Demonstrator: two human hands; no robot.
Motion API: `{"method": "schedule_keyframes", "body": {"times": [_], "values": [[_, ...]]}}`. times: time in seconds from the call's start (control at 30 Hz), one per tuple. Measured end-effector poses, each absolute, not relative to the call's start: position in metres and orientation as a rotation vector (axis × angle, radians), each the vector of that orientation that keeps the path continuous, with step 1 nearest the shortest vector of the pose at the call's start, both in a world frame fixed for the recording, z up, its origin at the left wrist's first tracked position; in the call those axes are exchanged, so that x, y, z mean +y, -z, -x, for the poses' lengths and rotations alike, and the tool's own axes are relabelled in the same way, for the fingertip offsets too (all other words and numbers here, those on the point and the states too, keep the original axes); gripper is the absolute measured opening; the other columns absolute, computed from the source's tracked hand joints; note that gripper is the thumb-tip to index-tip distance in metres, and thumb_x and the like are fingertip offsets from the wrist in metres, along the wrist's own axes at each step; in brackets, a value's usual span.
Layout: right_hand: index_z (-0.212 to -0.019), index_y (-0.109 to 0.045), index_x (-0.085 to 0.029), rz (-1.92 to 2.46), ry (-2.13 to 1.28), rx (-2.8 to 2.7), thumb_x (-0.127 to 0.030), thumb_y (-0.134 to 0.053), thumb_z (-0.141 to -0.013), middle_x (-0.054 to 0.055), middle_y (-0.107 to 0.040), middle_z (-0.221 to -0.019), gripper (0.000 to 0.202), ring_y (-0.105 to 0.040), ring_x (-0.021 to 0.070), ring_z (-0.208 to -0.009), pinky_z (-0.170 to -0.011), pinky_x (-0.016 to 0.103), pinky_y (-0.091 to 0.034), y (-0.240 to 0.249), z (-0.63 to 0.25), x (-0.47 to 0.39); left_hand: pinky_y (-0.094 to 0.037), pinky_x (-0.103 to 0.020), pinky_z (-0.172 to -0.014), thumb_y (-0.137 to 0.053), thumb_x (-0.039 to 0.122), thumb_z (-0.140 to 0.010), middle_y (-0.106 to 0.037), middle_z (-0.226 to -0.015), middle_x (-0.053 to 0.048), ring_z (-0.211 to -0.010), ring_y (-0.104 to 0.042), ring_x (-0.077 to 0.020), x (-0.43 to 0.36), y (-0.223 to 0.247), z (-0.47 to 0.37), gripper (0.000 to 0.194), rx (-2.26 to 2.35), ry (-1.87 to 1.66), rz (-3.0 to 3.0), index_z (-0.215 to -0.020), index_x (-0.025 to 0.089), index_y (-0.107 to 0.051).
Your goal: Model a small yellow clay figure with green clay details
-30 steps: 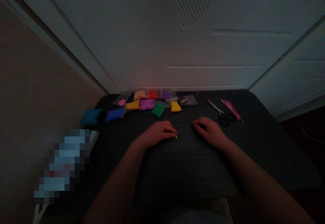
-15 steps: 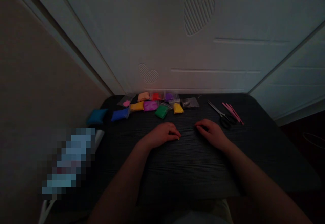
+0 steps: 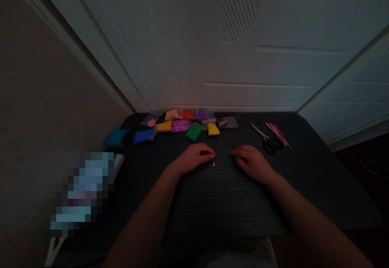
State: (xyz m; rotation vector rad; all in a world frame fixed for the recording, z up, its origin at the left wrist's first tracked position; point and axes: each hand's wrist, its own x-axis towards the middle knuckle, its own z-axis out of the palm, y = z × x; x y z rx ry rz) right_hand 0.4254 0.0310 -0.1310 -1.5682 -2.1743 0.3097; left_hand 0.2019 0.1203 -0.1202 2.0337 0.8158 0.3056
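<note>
A tiny yellow-orange piece (image 3: 213, 164) lies on the dark table (image 3: 225, 203), just below the fingertips of my left hand (image 3: 196, 157). That hand's thumb and fingers are pressed together; anything between them is too small to make out. To the right, my right hand (image 3: 251, 162) rests near the tabletop with its thumb apart from the fingers and nothing visible in it. Beyond my hands are a green packet (image 3: 193, 132) and a yellow packet (image 3: 213, 129).
More colored packets, including blue (image 3: 144, 136), magenta (image 3: 180, 126) and teal (image 3: 116, 138), line the back left. Black-handled scissors (image 3: 269, 143) and pink sticks (image 3: 278, 134) lie at the back right. A blurred-out object (image 3: 86, 191) stands at left.
The small yellow-orange piece, formerly at my left fingertips, now lies on the table. My left hand has moved slightly away from me; my right hand has shifted slightly left.
</note>
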Motion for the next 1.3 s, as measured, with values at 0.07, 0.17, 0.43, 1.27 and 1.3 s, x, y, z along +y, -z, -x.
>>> {"method": "schedule_keyframes", "body": {"times": [0.07,0.17,0.43,1.27,1.3], "values": [[-0.103,-0.059,-0.021,1.590,-0.254,-2.221,-0.018,-0.045,-0.080,0.006,-0.060,-0.090,0.027,-0.053,0.0185,-0.085,-0.078,0.034,-0.040,0.1309,-0.4235,0.0308,-0.041,-0.026,-0.070,-0.050,0.038,-0.076,-0.062,-0.086,-0.002,-0.079,-0.056,-0.0158,0.1210,0.1217,-0.2025,0.028,0.832,-0.323,-1.994,-0.091,0.019,-0.063],[-0.107,-0.058,-0.021,1.625,-0.196,-2.276,-0.019,-0.045,-0.080,0.006,-0.059,-0.090,0.029,-0.052,0.0193,-0.085,-0.077,0.035,-0.039,0.1295,-0.4205,0.0308,-0.042,-0.026,-0.073,-0.049,0.038,-0.076,-0.063,-0.087,-0.002,-0.081,-0.057,-0.0163,0.1216,0.1233,-0.2033,0.028,0.845,-0.362,-1.939,-0.090,0.018,-0.063],[-0.109,-0.057,-0.021,1.645,-0.173,-2.316,-0.021,-0.044,-0.081,0.006,-0.058,-0.090,0.031,-0.050,0.0197,-0.084,-0.075,0.034,-0.037,0.1268,-0.4176,0.0312,-0.042,-0.029,-0.075,-0.047,0.040,-0.076,-0.064,-0.088,-0.003,-0.084,-0.056,-0.0178,0.1210,0.1233,-0.2047,0.030,0.882,-0.386,-1.889,-0.089,0.018,-0.063],[-0.109,-0.056,-0.022,1.666,-0.161,-2.336,-0.022,-0.044,-0.081,0.006,-0.057,-0.091,0.030,-0.049,0.0198,-0.084,-0.075,0.034,-0.036,0.1268,-0.4171,0.0309,-0.042,-0.027,-0.073,-0.047,0.042,-0.076,-0.064,-0.087,-0.002,-0.082,-0.057,-0.0170,0.1221,0.1270,-0.2043,0.032,0.847,-0.409,-1.882,-0.088,0.018,-0.063],[-0.109,-0.056,-0.022,1.669,-0.157,-2.340,-0.022,-0.044,-0.081,0.006,-0.057,-0.091,0.031,-0.049,0.0199,-0.084,-0.074,0.034,-0.036,0.1265,-0.4169,0.0308,-0.042,-0.028,-0.073,-0.047,0.042,-0.076,-0.064,-0.087,-0.003,-0.082,-0.057,-0.0170,0.1222,0.1276,-0.2043,0.032,0.844,-0.409,-1.881,-0.089,0.018,-0.063]]}}
